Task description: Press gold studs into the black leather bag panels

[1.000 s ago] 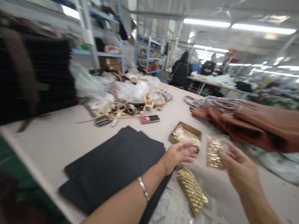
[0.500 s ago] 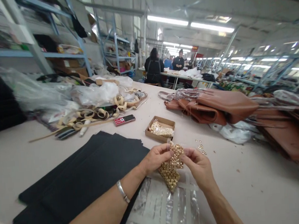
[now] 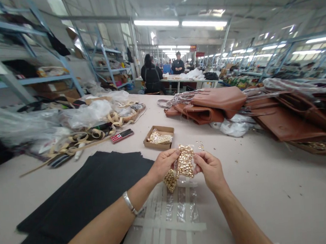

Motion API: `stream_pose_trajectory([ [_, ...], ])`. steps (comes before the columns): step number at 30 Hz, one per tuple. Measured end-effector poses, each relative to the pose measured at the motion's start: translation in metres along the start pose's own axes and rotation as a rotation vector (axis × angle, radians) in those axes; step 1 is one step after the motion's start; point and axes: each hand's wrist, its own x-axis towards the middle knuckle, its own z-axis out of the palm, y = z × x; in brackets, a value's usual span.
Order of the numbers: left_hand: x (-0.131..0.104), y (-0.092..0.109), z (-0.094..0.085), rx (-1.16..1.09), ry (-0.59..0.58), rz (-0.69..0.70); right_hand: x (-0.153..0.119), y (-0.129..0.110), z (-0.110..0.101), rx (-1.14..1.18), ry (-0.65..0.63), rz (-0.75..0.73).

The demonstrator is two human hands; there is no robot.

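Between my two hands a clear plastic bag of small gold metal pieces (image 3: 185, 161) is held up over the table. My left hand (image 3: 165, 164) pinches its left edge, and my right hand (image 3: 210, 167) pinches the right edge. Behind and below the left fingers is a second cluster of gold pieces (image 3: 170, 181), partly hidden; whether the left hand also holds it I cannot tell. Just beyond stands a small open cardboard box (image 3: 159, 146) with bags of gold pieces in it. Several loose gold pieces (image 3: 200, 146) lie past my right hand.
Black sheets (image 3: 81, 193) lie stacked on the left, with a red phone (image 3: 122, 136) behind them. Tan strips (image 3: 97, 133) and plastic bags (image 3: 87, 113) are heaped at the back left. Brown leather bags (image 3: 219, 100) pile up at the right. Clear tape strips (image 3: 169, 224) cover the table in front.
The camera view has turned to the right. The bag of gold pieces is now spread flatter and more upright between my hands, apart from the lower cluster.
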Motion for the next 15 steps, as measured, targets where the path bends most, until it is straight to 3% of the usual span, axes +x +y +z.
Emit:
stream_pose_trajectory([
  [5, 0.017, -0.009, 0.024, -0.022, -0.01, -0.009, -0.002, -0.001, -0.018, 0.112, 0.026, 0.053],
  [9, 0.035, -0.019, 0.039, -0.05, 0.004, 0.015, -0.005, 0.005, -0.029, 0.064, 0.045, 0.09],
  [12, 0.047, -0.024, 0.042, -0.055, 0.023, 0.042, -0.004, 0.015, -0.039, -0.005, 0.061, 0.099],
  [15, 0.055, -0.03, 0.037, -0.039, -0.007, 0.047, 0.001, 0.014, -0.049, -0.129, 0.199, 0.051],
])
